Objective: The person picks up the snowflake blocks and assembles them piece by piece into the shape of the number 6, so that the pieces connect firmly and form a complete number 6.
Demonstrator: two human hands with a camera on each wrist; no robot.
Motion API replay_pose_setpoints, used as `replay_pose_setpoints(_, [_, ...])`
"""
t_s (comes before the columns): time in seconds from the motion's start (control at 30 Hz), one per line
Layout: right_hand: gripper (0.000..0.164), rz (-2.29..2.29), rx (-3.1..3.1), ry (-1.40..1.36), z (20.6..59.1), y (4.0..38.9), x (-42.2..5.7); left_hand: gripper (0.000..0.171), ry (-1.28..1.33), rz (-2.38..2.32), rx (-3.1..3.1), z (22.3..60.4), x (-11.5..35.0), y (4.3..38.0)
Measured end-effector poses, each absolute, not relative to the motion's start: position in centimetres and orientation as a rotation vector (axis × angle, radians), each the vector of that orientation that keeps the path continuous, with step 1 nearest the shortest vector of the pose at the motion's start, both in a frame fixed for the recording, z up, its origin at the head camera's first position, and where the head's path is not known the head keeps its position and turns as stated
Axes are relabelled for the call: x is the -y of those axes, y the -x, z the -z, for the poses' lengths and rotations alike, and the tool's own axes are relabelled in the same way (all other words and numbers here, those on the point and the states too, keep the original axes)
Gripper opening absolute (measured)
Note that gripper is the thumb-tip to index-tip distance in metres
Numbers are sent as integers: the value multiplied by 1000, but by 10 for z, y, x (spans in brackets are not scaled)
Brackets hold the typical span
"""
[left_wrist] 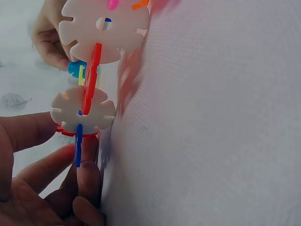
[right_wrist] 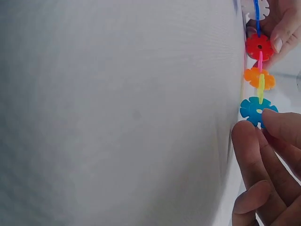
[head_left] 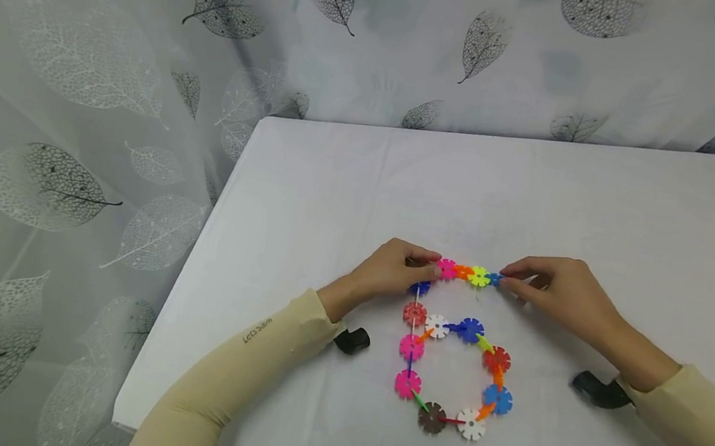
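A chain of colourful notched plastic snowflake discs lies on the white table, its lower part closed into a ring with a brown disc (head_left: 432, 418) at the bottom. From the ring's left side a column rises through a coral disc (head_left: 415, 313) to a top row. My left hand (head_left: 395, 268) pinches the pink disc (head_left: 447, 269) at the row's left corner. At the row's right end my right hand (head_left: 562, 290) pinches a blue disc (right_wrist: 258, 111) between thumb and fingers. Orange and yellow discs (head_left: 479, 276) link the two held ones. White discs (left_wrist: 84, 110) show close up in the left wrist view.
The white-covered table (head_left: 321, 189) has its left edge beside my left sleeve (head_left: 249, 358). A grey leaf-print curtain (head_left: 404, 44) hangs behind and to the left. Black wrist-worn pieces (head_left: 353, 341) show near both cuffs.
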State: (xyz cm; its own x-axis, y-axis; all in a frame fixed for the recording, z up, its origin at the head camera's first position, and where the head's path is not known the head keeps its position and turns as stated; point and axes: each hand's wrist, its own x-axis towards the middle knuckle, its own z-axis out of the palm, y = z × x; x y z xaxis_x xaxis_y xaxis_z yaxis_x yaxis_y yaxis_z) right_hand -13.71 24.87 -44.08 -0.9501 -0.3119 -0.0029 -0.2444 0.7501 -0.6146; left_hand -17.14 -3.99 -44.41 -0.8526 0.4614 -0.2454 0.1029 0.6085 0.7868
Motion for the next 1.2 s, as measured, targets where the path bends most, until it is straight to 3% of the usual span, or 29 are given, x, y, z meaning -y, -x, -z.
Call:
replay_pose_setpoints(0.67, [24, 1042, -2784, 473, 443, 138, -245, 32, -387, -1232, -2335, 439, 52, 176])
replay_pose_setpoints(1.2, [17, 1063, -2763, 489, 442, 137, -244, 28, -380, -1299, -2276, 440, 63, 179])
